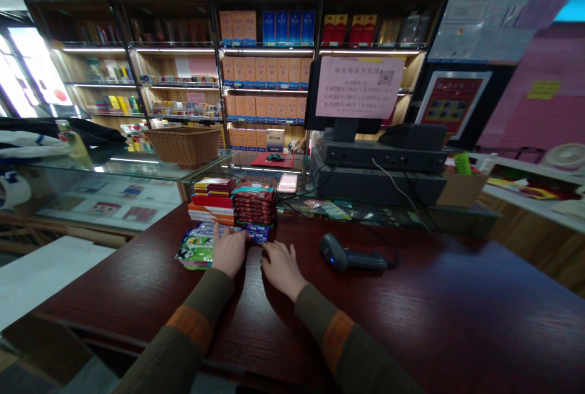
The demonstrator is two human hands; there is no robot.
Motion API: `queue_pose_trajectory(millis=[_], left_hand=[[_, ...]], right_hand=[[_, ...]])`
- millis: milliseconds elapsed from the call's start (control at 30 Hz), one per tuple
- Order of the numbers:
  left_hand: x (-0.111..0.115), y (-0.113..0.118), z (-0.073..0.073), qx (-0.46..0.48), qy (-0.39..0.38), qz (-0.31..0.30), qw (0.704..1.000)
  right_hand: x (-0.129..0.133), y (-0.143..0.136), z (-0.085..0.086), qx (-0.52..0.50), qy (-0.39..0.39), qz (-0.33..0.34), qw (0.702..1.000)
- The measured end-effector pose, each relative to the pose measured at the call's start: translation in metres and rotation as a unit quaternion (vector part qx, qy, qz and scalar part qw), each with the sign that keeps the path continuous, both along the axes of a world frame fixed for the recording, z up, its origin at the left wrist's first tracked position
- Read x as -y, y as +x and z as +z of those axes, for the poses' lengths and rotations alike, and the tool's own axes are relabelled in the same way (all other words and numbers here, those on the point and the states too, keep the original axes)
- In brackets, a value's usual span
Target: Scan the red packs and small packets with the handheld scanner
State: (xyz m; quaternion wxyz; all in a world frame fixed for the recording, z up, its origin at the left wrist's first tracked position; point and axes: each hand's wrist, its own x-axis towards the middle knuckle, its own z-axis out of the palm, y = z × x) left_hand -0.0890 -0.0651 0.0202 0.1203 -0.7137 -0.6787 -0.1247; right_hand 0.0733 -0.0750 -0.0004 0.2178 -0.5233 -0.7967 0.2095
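Blue-and-white packets lie on the dark red-brown counter, in front of two stacks. My left hand rests over these packets, its fingers spread and partly hiding them. Green packets with a black-and-white picture lie flat beside it on the left. My right hand is low over the counter, fingers stretched toward the right end of the blue packets; whether its fingertips touch them I cannot tell. Behind stand a stack of red, white and yellow packs and a stack of dark red shiny packets, side by side.
A black barcode scanner lies right of my hands, its cable running back. A till with a screen and a paper sign stands behind. A wicker basket sits on the glass display case. Stocked shelves line the wall.
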Motion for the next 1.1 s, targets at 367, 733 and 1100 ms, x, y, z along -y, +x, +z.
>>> queue_pose_trajectory(millis=[367,733,1100], left_hand=[[0.0001,0.0,-0.0011,-0.007,0.01,0.003,1.0],[0.001,0.0015,-0.0012,-0.004,0.017,-0.004,1.0],[0.0043,0.0022,0.0053,-0.003,0.012,-0.002,1.0]], right_hand=[[-0.0069,-0.0003,-0.0044,0.008,0.031,-0.017,0.999],[-0.0069,0.0049,-0.0046,0.006,0.039,-0.025,0.999],[-0.007,0.0059,-0.004,0.009,0.037,-0.029,0.999]])
